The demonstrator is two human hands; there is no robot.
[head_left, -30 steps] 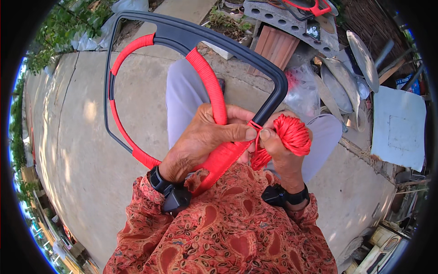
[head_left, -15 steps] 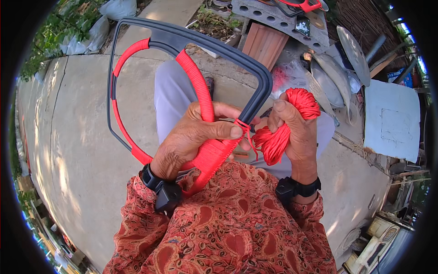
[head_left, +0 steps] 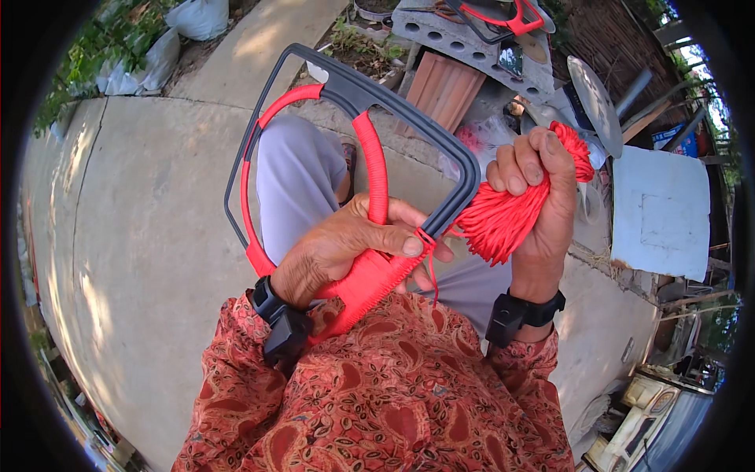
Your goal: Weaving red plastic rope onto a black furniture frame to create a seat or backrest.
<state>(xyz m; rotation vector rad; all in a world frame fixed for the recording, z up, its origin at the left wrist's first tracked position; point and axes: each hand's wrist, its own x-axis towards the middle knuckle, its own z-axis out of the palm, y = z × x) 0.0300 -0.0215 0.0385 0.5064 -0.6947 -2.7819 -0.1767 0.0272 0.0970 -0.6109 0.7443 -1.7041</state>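
Note:
A dark grey plastic frame (head_left: pixel 355 85), partly wrapped in red cord, rests across my lap. My left hand (head_left: pixel 346 245) grips its red-wrapped lower bar (head_left: pixel 370 275), thumb pressing the cord where it leaves the wrapping. My right hand (head_left: pixel 536 197) is raised to the right of the frame, fist shut on a thick bundle of red cord (head_left: pixel 503 220). A short taut strand runs from the bundle to the frame by my left thumb. Both wrists wear black bands.
Grey concrete ground (head_left: pixel 141 236) spreads to the left. Behind the frame lie a perforated concrete block (head_left: pixel 472 43), another red and grey frame (head_left: pixel 503 16), reddish boards (head_left: pixel 440 90) and metal lids (head_left: pixel 594 94). A white panel (head_left: pixel 661 212) stands at the right. White sacks (head_left: pixel 197 20) sit top left.
My right hand has lifted the cord bundle up and out to the right, drawing the strand tight. The left hand keeps its hold on the wrapped bar.

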